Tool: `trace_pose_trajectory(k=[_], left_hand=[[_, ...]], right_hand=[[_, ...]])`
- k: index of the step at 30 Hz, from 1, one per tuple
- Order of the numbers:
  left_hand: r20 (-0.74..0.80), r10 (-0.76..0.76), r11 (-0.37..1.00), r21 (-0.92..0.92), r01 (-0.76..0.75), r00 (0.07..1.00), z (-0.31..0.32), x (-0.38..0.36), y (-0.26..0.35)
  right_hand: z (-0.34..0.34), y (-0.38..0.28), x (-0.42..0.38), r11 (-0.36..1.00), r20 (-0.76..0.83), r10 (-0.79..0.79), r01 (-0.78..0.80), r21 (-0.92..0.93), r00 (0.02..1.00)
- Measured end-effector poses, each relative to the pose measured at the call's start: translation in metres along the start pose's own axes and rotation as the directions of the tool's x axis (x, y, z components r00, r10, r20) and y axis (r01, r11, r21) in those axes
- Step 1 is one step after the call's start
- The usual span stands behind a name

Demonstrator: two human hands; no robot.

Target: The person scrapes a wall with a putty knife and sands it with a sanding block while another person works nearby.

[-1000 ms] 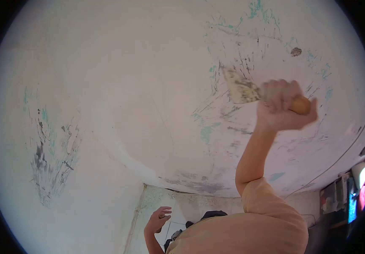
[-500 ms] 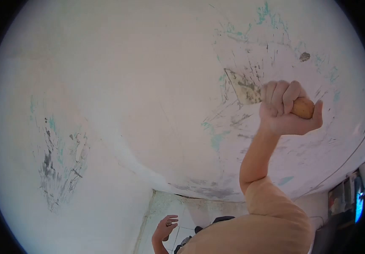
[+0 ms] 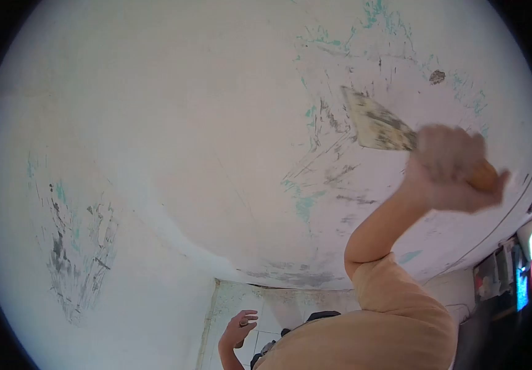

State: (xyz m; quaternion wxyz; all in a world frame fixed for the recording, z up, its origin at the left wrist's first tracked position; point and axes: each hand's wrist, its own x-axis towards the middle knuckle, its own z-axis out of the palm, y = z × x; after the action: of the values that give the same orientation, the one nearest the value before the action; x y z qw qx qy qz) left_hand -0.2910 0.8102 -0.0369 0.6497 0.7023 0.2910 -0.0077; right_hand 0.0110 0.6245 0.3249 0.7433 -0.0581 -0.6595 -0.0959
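My right hand (image 3: 454, 163), blurred by motion, is wrapped round the orange-brown handle (image 3: 483, 176) of a putty knife (image 3: 382, 123). Its wide blade is smeared with pale and dark residue and points to the upper left. Behind the blade, the pale wall (image 3: 216, 135) has a scraped patch (image 3: 340, 166) with dark scratches and green flecks. Low in the view, my left hand (image 3: 236, 330) hangs beside my body with its fingers curled. A small round end shows between those fingers; I cannot tell what it belongs to.
Another scraped patch (image 3: 78, 253) marks the wall at left. A small hole (image 3: 437, 77) lies at upper right. Below, the wall meets a tiled floor (image 3: 267, 336). A cable (image 3: 491, 250) runs down the right side, near a lit screen (image 3: 522, 287) and dark furniture.
My right hand has moved right and slightly down, drawing the putty knife with it. The wall marks have shifted a little left in view. My left hand keeps nearly the same place.
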Motion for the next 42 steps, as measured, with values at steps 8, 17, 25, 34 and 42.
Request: trace_pose_trajectory(k=[8, 17, 25, 34, 42], left_hand=[[0.001, -0.025, 1.0, -0.003, 0.025, 1.0, -0.004, 0.002, 0.006], [-0.023, -0.005, 1.0, -0.012, 0.005, 1.0, 0.003, 0.0, -0.001], [-0.061, 0.0, 0.998, -0.069, -0.004, 0.998, 0.005, -0.013, -0.009], [-0.086, -0.064, 0.998, -0.028, 0.061, 0.994, 0.0, -0.024, -0.009], [-0.07, 0.003, 0.999, 0.037, 0.0, 0.998, 0.002, -0.015, 0.005]], right_hand=[[-0.001, -0.012, 0.006, 1.0, 0.073, 0.01, -0.009, -0.007, 0.997], [-0.005, -0.003, 0.004, 0.999, 0.012, -0.03, 0.03, 0.017, 0.999], [0.013, 0.008, -0.007, 0.989, -0.029, -0.021, 0.025, 0.146, 0.999], [0.009, -0.006, -0.008, 1.0, -0.003, -0.007, 0.007, 0.018, 1.0], [-0.001, -0.001, -0.006, 1.0, -0.016, -0.018, 0.018, -0.025, 1.0]])
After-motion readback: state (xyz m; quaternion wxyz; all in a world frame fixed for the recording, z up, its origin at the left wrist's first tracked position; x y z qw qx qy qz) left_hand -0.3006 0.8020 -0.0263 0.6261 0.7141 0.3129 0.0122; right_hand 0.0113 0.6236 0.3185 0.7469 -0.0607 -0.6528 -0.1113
